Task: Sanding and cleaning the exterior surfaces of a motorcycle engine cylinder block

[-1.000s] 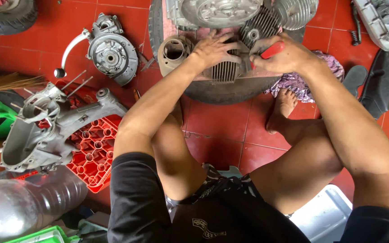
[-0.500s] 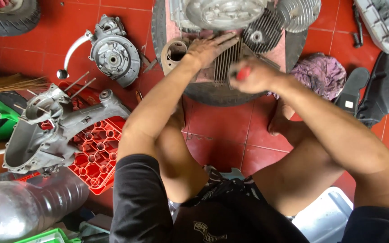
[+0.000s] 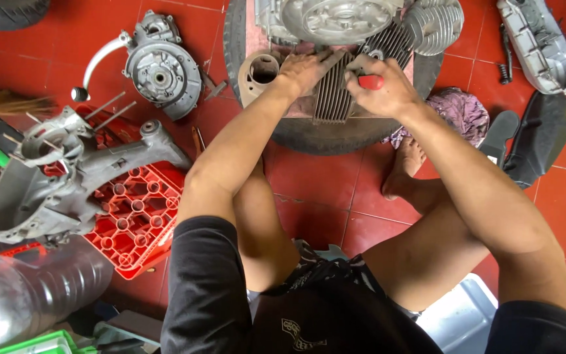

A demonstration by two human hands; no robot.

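- The left hand (image 3: pixel 306 69) lay flat, fingers spread, on the finned cylinder head (image 3: pixel 333 98).
- The right hand (image 3: pixel 381 88) was closed around a red-handled tool (image 3: pixel 369 81).
- The head rested on a tyre (image 3: pixel 335 134).

Bright, even daylight; soft shadows; mild glare on plastic bottle (image 3: pixel 31 295); wide-angle bending at edges; sharp centre.

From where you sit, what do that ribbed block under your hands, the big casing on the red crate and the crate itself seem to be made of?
The ribbed block looks like dull grey cast metal, judging by its thin parallel fins. The big casing also seems cast metal, probably aluminium: matte silver-grey, rough, with threaded studs sticking up. The red crate looks like moulded plastic: uniform glossy colour and a regular grid of round cells.
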